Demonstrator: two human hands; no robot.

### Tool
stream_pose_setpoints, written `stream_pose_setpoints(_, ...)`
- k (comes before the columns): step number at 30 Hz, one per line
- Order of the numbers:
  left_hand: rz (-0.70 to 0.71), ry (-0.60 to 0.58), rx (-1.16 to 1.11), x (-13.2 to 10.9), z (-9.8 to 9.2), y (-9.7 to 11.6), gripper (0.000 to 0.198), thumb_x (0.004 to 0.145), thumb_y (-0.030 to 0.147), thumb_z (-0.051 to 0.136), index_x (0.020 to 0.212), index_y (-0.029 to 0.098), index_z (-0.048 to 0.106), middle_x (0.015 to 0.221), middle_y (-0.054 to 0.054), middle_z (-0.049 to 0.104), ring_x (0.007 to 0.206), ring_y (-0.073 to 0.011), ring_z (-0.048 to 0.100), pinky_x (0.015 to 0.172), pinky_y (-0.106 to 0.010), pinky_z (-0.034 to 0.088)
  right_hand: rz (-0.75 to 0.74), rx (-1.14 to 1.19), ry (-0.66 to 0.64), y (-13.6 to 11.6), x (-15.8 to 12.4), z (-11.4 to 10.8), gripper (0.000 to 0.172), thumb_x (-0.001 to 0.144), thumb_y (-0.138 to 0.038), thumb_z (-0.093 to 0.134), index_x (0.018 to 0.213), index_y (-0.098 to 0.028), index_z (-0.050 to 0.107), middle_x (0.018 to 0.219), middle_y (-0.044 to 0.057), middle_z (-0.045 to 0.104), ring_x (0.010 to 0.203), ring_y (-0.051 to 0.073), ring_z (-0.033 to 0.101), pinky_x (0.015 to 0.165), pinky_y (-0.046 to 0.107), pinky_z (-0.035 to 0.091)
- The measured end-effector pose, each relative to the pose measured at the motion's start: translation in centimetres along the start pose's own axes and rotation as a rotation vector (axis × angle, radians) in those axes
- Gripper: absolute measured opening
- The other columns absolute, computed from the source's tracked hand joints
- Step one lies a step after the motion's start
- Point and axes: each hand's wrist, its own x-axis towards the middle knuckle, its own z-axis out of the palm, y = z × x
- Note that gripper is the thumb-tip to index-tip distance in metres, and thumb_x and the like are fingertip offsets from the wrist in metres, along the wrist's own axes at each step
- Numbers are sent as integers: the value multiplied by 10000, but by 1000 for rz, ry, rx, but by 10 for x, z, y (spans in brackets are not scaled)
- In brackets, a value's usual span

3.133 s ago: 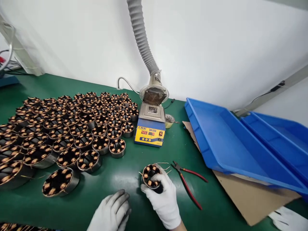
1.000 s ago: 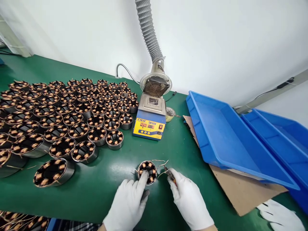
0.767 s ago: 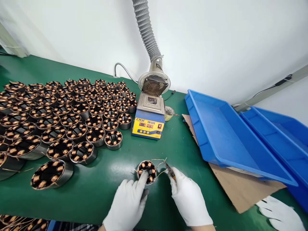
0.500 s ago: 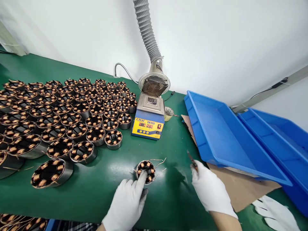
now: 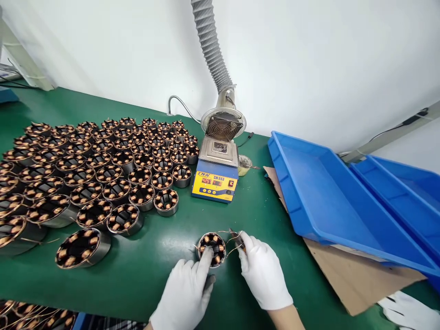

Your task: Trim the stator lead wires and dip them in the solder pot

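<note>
A small round motor stator [image 5: 211,248] with copper coils and loose wire ends sits on the green mat near the front edge. My left hand [image 5: 187,293], in a white glove, presses an outstretched finger on the stator's near rim, its other fingers curled. My right hand [image 5: 263,271], also gloved, is closed around the red-handled pliers [image 5: 236,237]. Only the pliers' jaws show, touching the wire ends at the stator's right side.
Several rows of similar stators [image 5: 99,172] fill the left of the mat. A yellow-and-blue solder pot [image 5: 216,176] stands under a grey fume hose [image 5: 211,46]. Blue trays [image 5: 330,197] rest on cardboard [image 5: 364,279] at the right. A spare white glove [image 5: 409,311] lies at the bottom right.
My right hand, which had swung right toward the cardboard with the pliers, has come back to the stator's wires. My left finger has stayed on the stator.
</note>
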Motion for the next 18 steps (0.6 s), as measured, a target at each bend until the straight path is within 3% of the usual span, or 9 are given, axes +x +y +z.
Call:
stream_pose_setpoints(5,-3,20,13,1,3,-1,330,900,172,285,1160,34,434,571,-15,562,454,-165,526,442,-282,431,119,46,-150,-5,6,-3,283,793,-91,437,1021,-148,595,780,75,661,635,217,615,588,298,413)
stream_pose_setpoints(11,14,37,-23,1,5,-2,315,904,176,267,1135,53,443,587,-26,583,464,-164,542,443,-277,443,614,186,-249,29,25,-27,316,888,-227,370,1128,-157,563,938,128,674,746,232,647,621,296,432)
stream_pose_setpoints(14,19,37,-35,0,5,-3,324,908,179,259,1145,45,437,588,-27,586,458,-162,540,442,-279,445,591,419,-309,43,20,-30,285,859,-288,385,1023,-166,582,854,103,663,752,230,630,650,301,439)
stream_pose_setpoints(18,21,24,-50,0,5,-3,340,915,196,262,1164,34,428,576,-25,579,459,-164,540,445,-283,448,439,874,-514,33,5,-28,304,835,-426,357,817,-182,536,684,40,596,648,196,583,624,288,437)
